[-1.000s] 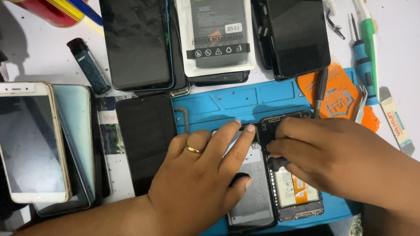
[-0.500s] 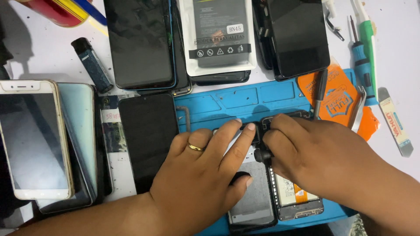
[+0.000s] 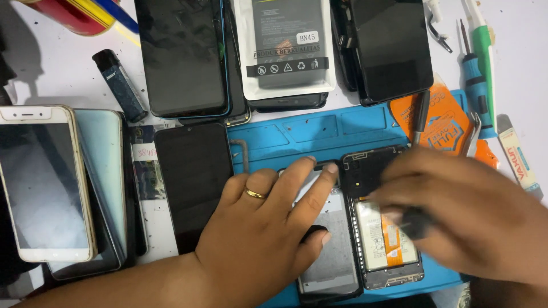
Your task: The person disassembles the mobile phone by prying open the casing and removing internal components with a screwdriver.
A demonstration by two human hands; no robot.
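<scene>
Nearest, the left hand (image 3: 268,228) lies spread flat on a detached phone back panel (image 3: 328,251); the blurred right hand (image 3: 462,219) pinches a dark tool over the opened phone (image 3: 382,228) on the blue mat (image 3: 308,134); a slip might gouge its battery

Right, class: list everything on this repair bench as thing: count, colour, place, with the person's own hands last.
Work mat: one, blue, centre.
Opened phone: one, black frame, battery showing, on the mat under the right hand.
Phone back panel: one, grey, mat, under the left hand.
Packaged battery: one, black in a white pouch, top centre.
White phone: one, far left.
Lighter: one, dark blue, upper left.
Screwdriver: one, blue, upper right.
Ring: one, gold, left hand.
Left hand: flat on the panel.
Right hand: blurred, over the opened phone.
</scene>
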